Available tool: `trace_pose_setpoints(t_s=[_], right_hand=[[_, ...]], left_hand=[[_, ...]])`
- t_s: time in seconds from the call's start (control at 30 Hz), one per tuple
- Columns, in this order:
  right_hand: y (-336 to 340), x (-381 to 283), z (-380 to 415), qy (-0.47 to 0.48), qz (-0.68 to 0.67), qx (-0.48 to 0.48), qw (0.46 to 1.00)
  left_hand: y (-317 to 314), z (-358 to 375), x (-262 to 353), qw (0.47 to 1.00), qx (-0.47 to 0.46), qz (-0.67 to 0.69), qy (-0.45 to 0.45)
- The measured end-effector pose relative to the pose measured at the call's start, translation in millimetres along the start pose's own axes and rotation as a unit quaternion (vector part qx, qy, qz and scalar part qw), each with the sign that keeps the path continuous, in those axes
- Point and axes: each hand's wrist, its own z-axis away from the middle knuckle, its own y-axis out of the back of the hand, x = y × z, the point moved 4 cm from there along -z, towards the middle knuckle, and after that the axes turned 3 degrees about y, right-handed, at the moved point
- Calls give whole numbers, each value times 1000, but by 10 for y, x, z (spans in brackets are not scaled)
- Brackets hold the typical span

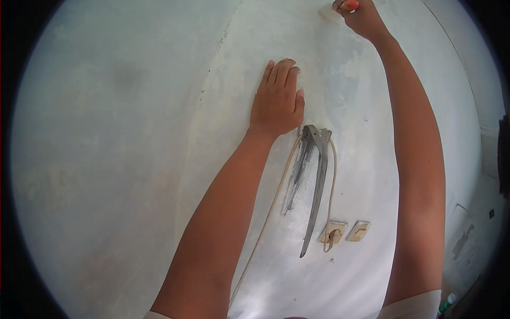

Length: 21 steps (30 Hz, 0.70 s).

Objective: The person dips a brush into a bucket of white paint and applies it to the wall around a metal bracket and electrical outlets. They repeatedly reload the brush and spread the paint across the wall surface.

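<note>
My left hand [277, 98] lies flat on the pale, patchy wall [122, 133], fingers stretched upward and holding nothing. At the top right, my right hand [361, 18] is closed around a tool with an orange handle [349, 5]. The tool's pale, blurred end [330, 14] is at the wall, left of that hand; its exact shape cannot be made out. Just below my left hand, a grey metal bracket [319, 175] is fixed to the wall.
A beige cable [273, 207] runs by the bracket, with a plug in the socket [333, 233]. Beside it sits a light switch [358, 231]. A green and white object [448, 303] shows at the lower right. The wall meets a corner at the right.
</note>
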Motion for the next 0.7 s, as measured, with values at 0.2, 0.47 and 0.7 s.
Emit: trace_pose_setpoints(t_s=[0.2, 0.47, 0.7], right_hand=[[169, -217, 99, -67, 73, 34, 995], [-28, -518, 739, -90, -9, -100, 991], [12, -1106, 1093, -137, -102, -247, 954]], left_hand=[[-5, -2, 7, 1000, 2, 3, 1], [-10, 1, 9, 1000, 5, 9, -3], [31, 8, 16, 999, 21, 24, -1]])
